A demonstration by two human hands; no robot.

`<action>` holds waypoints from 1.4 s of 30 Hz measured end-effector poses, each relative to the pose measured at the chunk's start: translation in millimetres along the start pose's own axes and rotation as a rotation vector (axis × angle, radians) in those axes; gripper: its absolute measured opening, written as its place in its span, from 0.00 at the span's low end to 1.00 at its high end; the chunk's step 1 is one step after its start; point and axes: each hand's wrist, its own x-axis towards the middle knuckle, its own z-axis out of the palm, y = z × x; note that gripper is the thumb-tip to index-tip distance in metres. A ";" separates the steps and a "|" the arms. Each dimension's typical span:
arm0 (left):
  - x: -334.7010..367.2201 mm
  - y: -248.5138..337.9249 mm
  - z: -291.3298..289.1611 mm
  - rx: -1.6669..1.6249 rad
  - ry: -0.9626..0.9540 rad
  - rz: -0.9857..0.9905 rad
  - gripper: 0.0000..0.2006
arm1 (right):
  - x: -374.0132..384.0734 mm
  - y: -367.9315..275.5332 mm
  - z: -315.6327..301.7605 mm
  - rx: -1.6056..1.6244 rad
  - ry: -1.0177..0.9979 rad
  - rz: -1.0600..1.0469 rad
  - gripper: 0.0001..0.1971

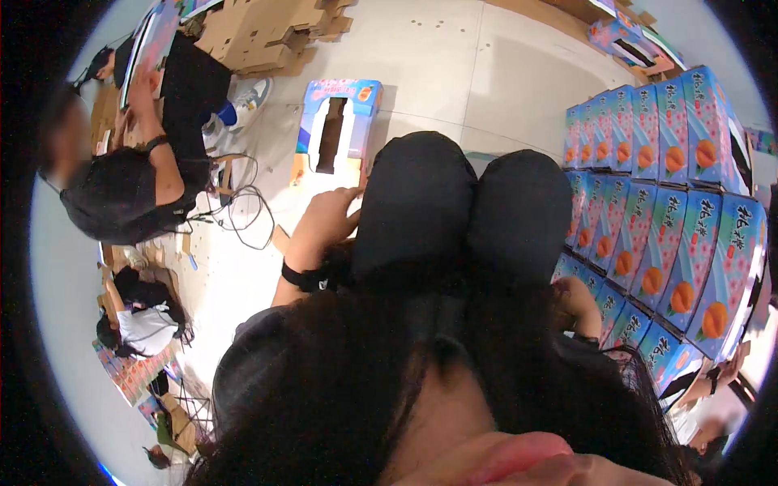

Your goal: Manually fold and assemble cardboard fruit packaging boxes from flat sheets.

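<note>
My left hand (322, 220) is beside my left knee, a dark strap on its wrist. Its fingers look stretched out and apart, holding nothing that I can see. Just beyond the hand, a blue and pink printed carton (356, 130) lies on the floor, with a long cut-out in its top. My right hand (578, 304) is low by my right thigh, close to the stacked cartons. Part of its fingers is hidden by my leg, so I cannot tell whether it touches anything.
Printed fruit cartons (636, 202) stand in stacked rows at my right. Flattened brown cardboard (251, 36) lies at the far left. A seated co-worker (121, 190) and cables (251, 215) are to the left. Another carton (628, 44) is at the far right.
</note>
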 end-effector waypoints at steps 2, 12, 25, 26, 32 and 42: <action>-10.7 -24.4 2.6 -0.256 0.028 -0.016 0.20 | -3.7 -20.4 -7.0 -0.116 0.083 -0.113 0.17; 54.8 -85.3 -79.6 -0.158 0.127 -0.216 0.23 | 41.4 -14.1 14.1 -0.296 0.343 -0.133 0.14; 213.7 -188.2 171.2 -0.132 -0.339 -0.890 0.72 | 57.3 49.7 45.4 -0.333 0.213 0.123 0.14; 212.6 -185.8 180.5 -0.133 -0.307 -0.964 0.72 | 54.6 51.9 52.9 -0.337 0.211 0.132 0.14; 204.9 -180.8 213.1 -0.270 -0.008 -1.248 0.66 | 52.5 68.6 58.4 -0.372 0.190 0.174 0.13; 207.0 -144.0 160.3 -0.152 -0.161 -1.108 0.60 | 62.4 99.3 73.9 -0.414 0.307 0.122 0.13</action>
